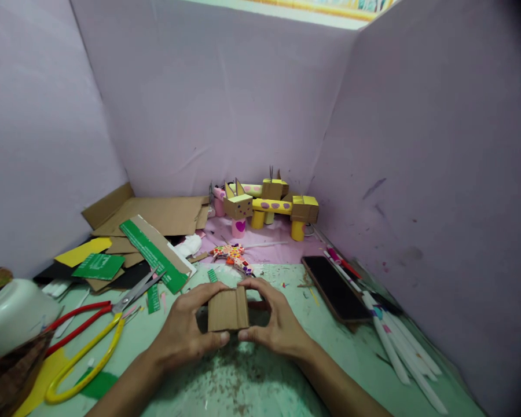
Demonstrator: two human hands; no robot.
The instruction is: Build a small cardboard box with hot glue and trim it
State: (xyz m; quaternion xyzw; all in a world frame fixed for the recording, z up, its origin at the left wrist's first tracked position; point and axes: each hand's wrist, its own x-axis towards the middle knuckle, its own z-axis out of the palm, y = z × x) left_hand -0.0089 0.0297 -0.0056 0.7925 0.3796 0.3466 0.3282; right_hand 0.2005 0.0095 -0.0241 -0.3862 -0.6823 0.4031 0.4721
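Lower centre of frame | I'm seeing left hand [189,324] and right hand [280,324] pinching cardboard piece [224,311] | light, even pressure probably suiting best

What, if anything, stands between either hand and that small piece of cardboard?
Nothing visible: the left hand and the right hand already hold the cardboard piece directly, one at each side.

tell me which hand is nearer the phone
Right. The right hand is left of the phone, at the right side of the cardboard piece; the left hand is farther off, at its left side.
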